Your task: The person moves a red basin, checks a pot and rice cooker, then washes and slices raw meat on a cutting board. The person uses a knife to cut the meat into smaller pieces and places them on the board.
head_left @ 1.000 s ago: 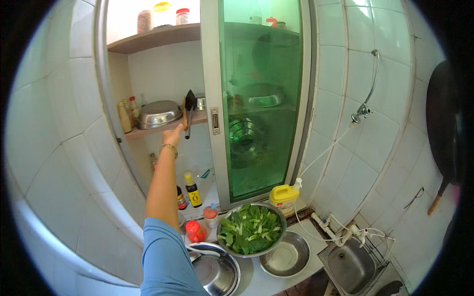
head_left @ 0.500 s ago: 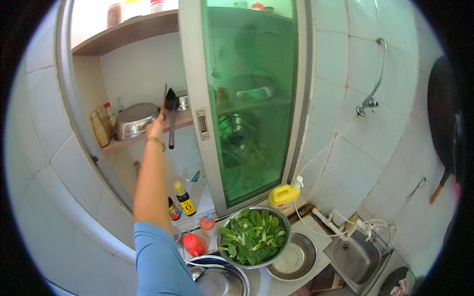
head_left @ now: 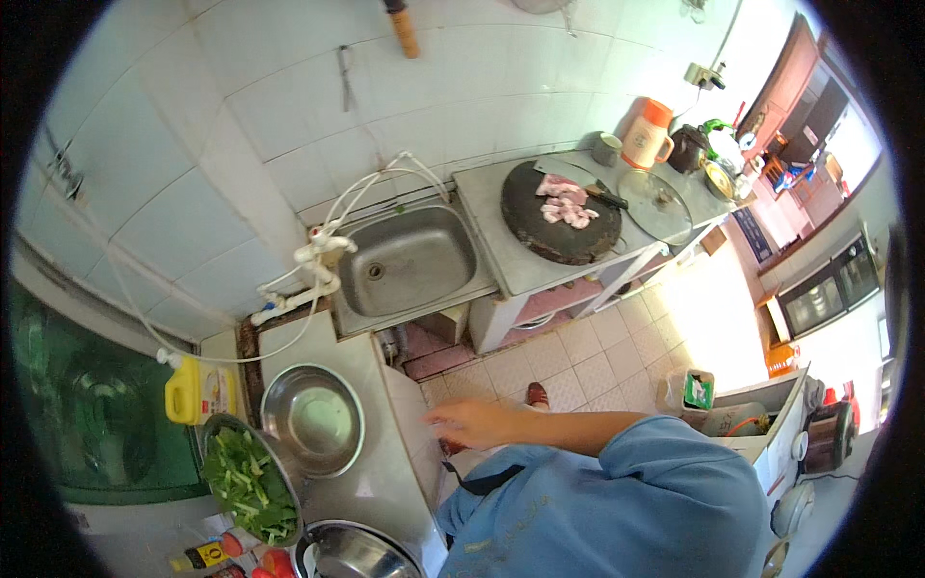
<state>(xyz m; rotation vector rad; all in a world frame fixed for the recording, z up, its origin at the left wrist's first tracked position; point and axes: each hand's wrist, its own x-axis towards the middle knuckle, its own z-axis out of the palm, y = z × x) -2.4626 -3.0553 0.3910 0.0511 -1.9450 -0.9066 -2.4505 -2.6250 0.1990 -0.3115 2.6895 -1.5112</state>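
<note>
My right hand (head_left: 472, 424) reaches leftward in front of my body, beside the counter edge. Its fingers look loosely stretched, with nothing visible in them. No left hand shows. Closest to the right hand is the worktop (head_left: 385, 482). On it stands a steel basin (head_left: 313, 421) with a little clear liquid. To its left, a metal bowl (head_left: 289, 472) holds cut leafy greens (head_left: 249, 482). A shiny steel pan (head_left: 356, 554) is partly cut off below.
Beyond is a steel sink (head_left: 409, 255) with white pipes (head_left: 323, 252). On the right counter, a round chopping board (head_left: 540, 231) bears sliced meat (head_left: 566, 202) and a cleaver (head_left: 607, 196), near a glass lid (head_left: 655, 207). A yellow jug (head_left: 200, 390) stands left.
The view has swung right, from the open cupboard to the sink and chopping board. The arm reaching to the shelf, its hand at a thin wooden stick, is gone from sight.
</note>
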